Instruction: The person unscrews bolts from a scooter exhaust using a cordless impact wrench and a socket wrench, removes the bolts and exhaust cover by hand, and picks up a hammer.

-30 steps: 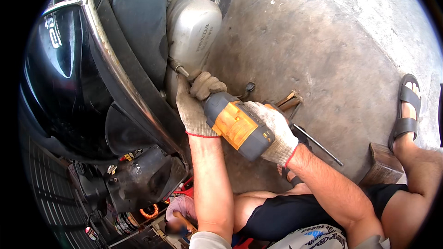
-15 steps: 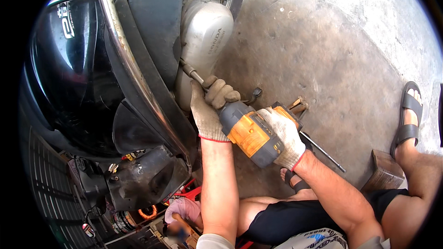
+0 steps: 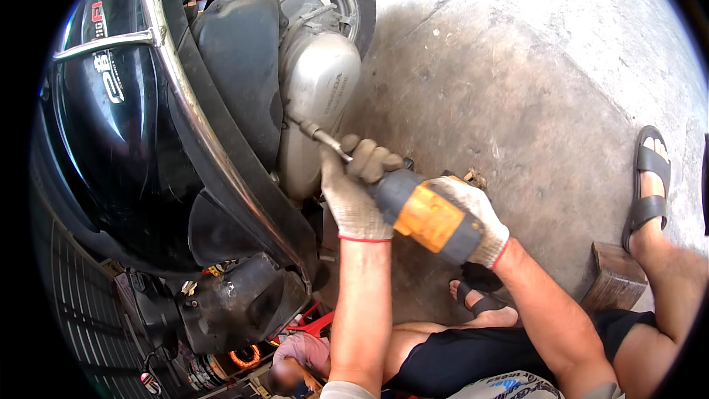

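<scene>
A yellow-and-black cordless impact wrench point(image 3: 428, 216) is held in both my gloved hands, aimed up and left at a scooter. My right hand point(image 3: 476, 214) is closed round its handle, which is mostly hidden. My left hand point(image 3: 358, 188) has its fingers wrapped round the slim extension bar point(image 3: 336, 148) just ahead of the wrench's nose. A socket point(image 3: 309, 128) on the bar's far end is over the left edge of the silver engine cover point(image 3: 325, 77); whether it touches a bolt is too small to tell.
The scooter's black body point(image 3: 111, 148) and bent chrome guard bar point(image 3: 207, 122) stand close on the left. Its wheel point(image 3: 358, 0) is at the top. A wooden block point(image 3: 617, 277) sits near my sandalled foot point(image 3: 650, 185). Another person point(image 3: 306, 347) is at the lower left.
My hands and the wrench have shifted right and down, drawing the socket slightly rightward along the engine cover. The view has shifted too, with more of the wheel showing.
</scene>
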`<state>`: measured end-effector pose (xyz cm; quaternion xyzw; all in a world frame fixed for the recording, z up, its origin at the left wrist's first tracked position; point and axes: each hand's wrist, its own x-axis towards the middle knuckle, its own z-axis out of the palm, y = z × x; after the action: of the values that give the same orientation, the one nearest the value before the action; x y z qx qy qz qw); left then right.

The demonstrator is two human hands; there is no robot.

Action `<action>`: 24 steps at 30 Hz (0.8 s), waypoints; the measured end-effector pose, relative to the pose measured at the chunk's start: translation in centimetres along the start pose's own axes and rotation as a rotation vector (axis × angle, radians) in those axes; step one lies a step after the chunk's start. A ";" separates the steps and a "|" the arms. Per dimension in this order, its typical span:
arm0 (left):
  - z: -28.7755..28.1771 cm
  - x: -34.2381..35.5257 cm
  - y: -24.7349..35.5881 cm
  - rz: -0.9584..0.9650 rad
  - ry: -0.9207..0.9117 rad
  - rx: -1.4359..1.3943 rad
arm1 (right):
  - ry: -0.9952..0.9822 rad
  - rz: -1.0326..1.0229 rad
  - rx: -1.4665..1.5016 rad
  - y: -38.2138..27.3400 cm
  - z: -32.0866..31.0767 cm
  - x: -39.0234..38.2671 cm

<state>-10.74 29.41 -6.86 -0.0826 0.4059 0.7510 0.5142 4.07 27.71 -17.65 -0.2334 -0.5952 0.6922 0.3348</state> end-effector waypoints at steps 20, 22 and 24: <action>5.3 10.3 -3.3 0.183 0.058 0.560 | 0.230 -0.107 0.025 1.9 -2.9 4.8; 5.0 10.1 -2.5 0.064 -0.069 0.278 | 0.252 -0.087 0.047 0.9 -2.4 4.9; 4.5 10.0 -1.7 -0.094 -0.210 -0.007 | 0.258 -0.033 0.027 0.2 -1.6 4.9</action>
<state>-12.55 39.86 -10.18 -0.0244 0.3429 0.7320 0.5882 1.96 32.39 -17.74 -0.3064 -0.5417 0.6586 0.4230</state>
